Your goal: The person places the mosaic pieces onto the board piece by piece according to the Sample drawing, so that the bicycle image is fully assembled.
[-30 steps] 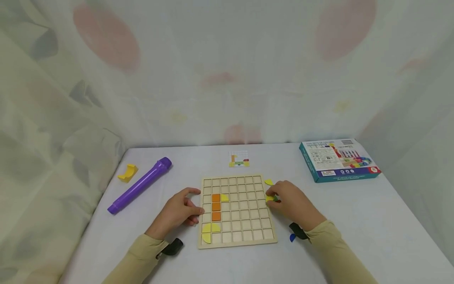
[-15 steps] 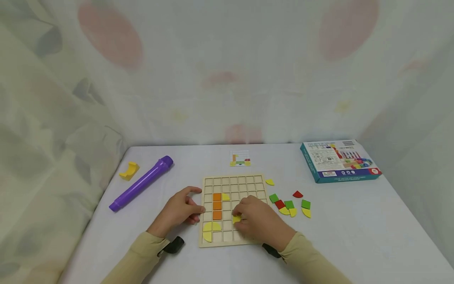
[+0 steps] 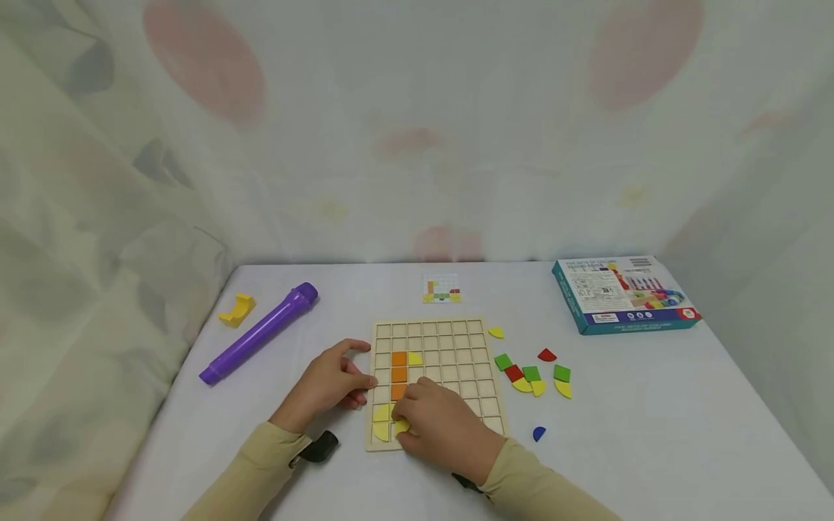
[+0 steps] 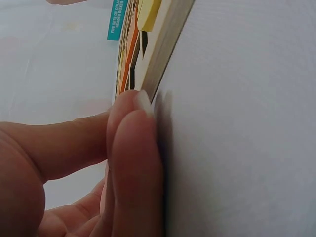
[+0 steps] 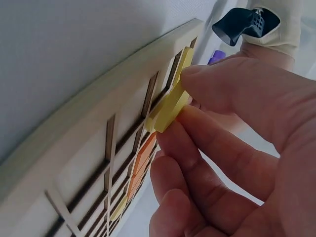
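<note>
The right hand [image 3: 444, 425] pinches a yellow tile [image 5: 173, 109] between thumb and fingers over the lower left of the board [image 3: 449, 359], at the lower centre of the head view. Its fingers largely cover the tile there; the right wrist view shows it tilted, overlapping another yellow tile. The left hand [image 3: 331, 376], left of centre, rests relaxed against the board's left edge, grasping nothing; only the left wrist view shows its fingertips close up at the board's side. Orange tiles [image 3: 399, 374] form a column on the board's left part. To the board's right lie loose red, green and yellow tiles, with a blue tile [image 3: 538, 433] lower down. The head view alone shows the card [image 3: 441, 288] at upper centre of the worktop [image 3: 651, 420].

Half a second ago the right hand held its tile over the board's middle; now it is further left, and the blue tile, then covered, shows. The left hand has stayed put.
</note>
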A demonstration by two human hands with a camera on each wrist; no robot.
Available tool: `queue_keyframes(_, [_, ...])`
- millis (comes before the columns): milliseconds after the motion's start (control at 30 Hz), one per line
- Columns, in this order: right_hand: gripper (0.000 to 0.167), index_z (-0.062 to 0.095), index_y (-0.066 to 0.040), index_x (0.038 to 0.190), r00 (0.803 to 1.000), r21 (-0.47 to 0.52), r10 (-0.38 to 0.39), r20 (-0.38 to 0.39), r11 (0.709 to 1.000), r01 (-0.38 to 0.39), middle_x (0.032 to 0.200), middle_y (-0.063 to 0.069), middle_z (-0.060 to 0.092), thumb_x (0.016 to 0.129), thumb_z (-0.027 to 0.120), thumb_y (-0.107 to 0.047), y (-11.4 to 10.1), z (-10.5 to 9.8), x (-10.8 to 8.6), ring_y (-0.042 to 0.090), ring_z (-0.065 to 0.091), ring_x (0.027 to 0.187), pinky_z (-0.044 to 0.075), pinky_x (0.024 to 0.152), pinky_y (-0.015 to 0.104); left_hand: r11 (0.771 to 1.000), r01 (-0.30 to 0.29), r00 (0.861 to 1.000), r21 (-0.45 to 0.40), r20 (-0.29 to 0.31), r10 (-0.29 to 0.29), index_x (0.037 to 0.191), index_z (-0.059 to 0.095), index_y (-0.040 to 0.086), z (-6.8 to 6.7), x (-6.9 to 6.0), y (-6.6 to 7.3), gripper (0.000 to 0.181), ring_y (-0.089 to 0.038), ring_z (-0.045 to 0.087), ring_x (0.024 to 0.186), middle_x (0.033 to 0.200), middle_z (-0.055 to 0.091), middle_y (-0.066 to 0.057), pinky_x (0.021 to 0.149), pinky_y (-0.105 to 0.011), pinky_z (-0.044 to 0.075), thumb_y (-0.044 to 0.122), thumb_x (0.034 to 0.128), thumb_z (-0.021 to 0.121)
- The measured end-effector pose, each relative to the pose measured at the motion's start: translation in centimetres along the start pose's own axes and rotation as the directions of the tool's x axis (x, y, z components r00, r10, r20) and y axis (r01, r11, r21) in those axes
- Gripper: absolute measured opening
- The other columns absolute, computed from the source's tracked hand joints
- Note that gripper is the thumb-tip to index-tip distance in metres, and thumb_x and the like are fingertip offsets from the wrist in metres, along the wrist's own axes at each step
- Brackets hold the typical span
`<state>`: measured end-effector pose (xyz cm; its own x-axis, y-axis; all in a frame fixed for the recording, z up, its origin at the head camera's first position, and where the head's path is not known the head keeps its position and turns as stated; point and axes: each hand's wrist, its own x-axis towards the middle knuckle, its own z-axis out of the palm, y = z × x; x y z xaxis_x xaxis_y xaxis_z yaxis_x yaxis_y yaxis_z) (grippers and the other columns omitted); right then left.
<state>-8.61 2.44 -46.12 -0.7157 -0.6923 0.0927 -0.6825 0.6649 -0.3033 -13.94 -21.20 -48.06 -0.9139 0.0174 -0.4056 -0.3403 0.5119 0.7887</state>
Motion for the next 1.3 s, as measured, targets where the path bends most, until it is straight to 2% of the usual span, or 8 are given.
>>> queue_keyframes(267, [0.015, 0.082, -0.024, 0.107, 0.999, -0.003, 0.007, 0.035, 1.0, -0.006, 0.099, -0.014, 0.07, 0.092, 0.085, -0.026, -0.11, 0.26, 0.09, 0.005, 0.054, 0.09, 0.051, 0.077, 0.017, 1.0, -0.001, 1.0, 0.006, 0.003, 0.001, 0.149, 0.057, 0.021, -0.06, 0.1, -0.06, 0.069, -0.022, 0.072, 0.063, 0.088, 0.071, -0.011, 0.059, -0.033, 0.064, 0.018, 0.0882, 0.091])
queue_keyframes(533, [0.017, 0.082, -0.023, 0.104, 1.0, -0.026, -0.004, 0.001, 1.0, 0.004, 0.1, -0.012, 0.07, 0.089, 0.085, -0.015, 0.23, 0.16, -0.07, 0.006, 0.053, 0.087, 0.052, 0.078, 0.017, 1.0, 0.0, 1.0, -0.001, 0.005, 0.0, 0.149, 0.058, 0.021, -0.09, -0.08, -0.07, 0.07, -0.021, 0.071, 0.063, 0.089, 0.071, -0.011, 0.059, -0.034, 0.064, 0.018, 0.0877, 0.091])
queue_keyframes(767, [0.012, 0.082, -0.024, 0.099, 1.0, -0.039, -0.024, -0.015, 0.999, 0.023, 0.095, -0.013, 0.069, 0.089, 0.086, -0.017, 0.3, 0.58, 0.01, 0.005, 0.053, 0.086, 0.052, 0.076, 0.017, 1.0, 0.003, 1.0, 0.003, 0.004, -0.003, 0.149, 0.058, 0.02, -0.1, -0.16, 0.18, 0.069, -0.021, 0.071, 0.063, 0.089, 0.07, -0.011, 0.059, -0.033, 0.064, 0.016, 0.0883, 0.09])
queue_keyframes(1300, [0.011, 0.083, -0.025, 0.099, 1.0, -0.037, -0.019, -0.008, 0.999, 0.019, 0.096, -0.013, 0.07, 0.091, 0.085, -0.018, 0.29, 0.36, 0.05, 0.005, 0.053, 0.086, 0.051, 0.076, 0.016, 1.0, 0.014, 1.0, 0.009, 0.006, -0.014, 0.15, 0.056, 0.02, -0.11, -0.13, 0.29, 0.07, -0.022, 0.072, 0.064, 0.09, 0.071, -0.011, 0.06, -0.033, 0.065, 0.016, 0.089, 0.09])
